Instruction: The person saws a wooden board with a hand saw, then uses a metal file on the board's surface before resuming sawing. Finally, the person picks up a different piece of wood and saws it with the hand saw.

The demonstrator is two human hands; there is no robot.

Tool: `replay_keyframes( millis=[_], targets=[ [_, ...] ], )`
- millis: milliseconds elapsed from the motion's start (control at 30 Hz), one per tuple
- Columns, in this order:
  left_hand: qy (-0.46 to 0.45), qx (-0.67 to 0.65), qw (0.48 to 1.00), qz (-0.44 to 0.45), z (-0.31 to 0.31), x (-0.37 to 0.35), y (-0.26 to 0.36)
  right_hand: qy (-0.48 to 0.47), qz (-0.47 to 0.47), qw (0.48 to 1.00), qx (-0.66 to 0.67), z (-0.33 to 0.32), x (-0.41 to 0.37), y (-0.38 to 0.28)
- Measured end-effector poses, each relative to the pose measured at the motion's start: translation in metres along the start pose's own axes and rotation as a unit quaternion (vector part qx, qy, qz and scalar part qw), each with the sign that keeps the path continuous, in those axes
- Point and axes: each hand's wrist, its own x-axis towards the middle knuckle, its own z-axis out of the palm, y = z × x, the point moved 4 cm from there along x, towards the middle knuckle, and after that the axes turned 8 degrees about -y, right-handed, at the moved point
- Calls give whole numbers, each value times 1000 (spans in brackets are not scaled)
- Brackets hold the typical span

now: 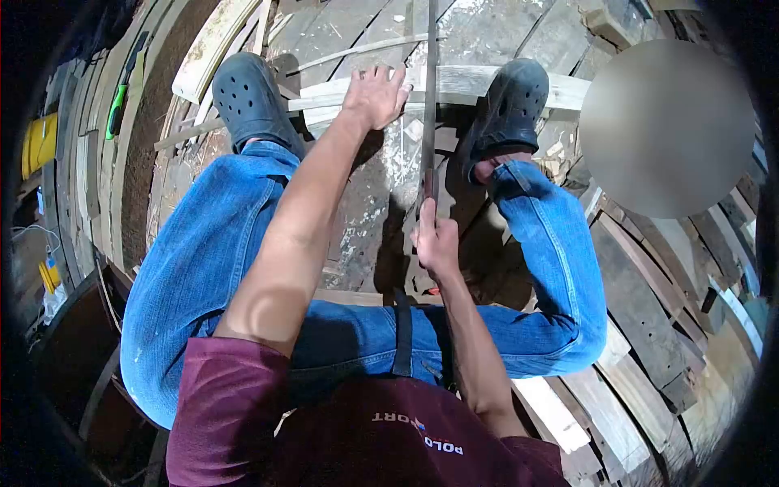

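A pale wooden board [462,82] lies crosswise between the feet, with a dark rubber clog [250,96] over its left part and another clog [513,104] over its right part. My left hand [377,97] rests on the board from above, fingers spread toward its far edge. My right hand [436,237] is closed around the handle of what looks like a handsaw [431,89]. Its long, thin blade points away from me, seen nearly edge-on, and crosses over the board just right of my left hand.
Under the board is a worn, paint-spotted plank floor [357,235]. Timber pieces [215,49] lie at the upper left, near a green-handled tool [116,111]. More planks [641,284] are on the right, below a blurred round patch [667,128]. A yellow object [39,144] sits far left.
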Motion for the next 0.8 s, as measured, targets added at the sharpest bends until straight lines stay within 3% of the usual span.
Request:
replay_keyframes(
  millis=[167, 233, 267, 400, 600, 700, 733, 800],
  targets=[
    [-11, -22, 1000, 6, 4, -2, -1, -40, -6, 999, 13, -10, 9, -3],
    [-14, -23, 1000, 5, 0, -4, 1, 7, -9, 998, -58, -10, -3, 1],
    [-2, -17, 1000, 3, 3, -1, 0, -10, -11, 1000, 13, -8, -3, 7],
    [-2, -19, 1000, 6, 6, -3, 0, -6, -20, 999, -29, -11, 8, -8],
    [-7, -27, 1000, -1, 2, -1, 0, -29, -33, 996, 81, 1, -5, 4],
    [18, -25, 999, 9, 5, -2, 0, -18, -32, 999, -27, -7, 10, 2],
    [-4, -24, 1000, 1, 3, -1, 0, -14, 12, 999, -38, -7, 8, -9],
    [-9, -25, 1000, 13, 6, -9, 2, 1, -9, 1000, -21, -4, -2, 5]
  ],
)
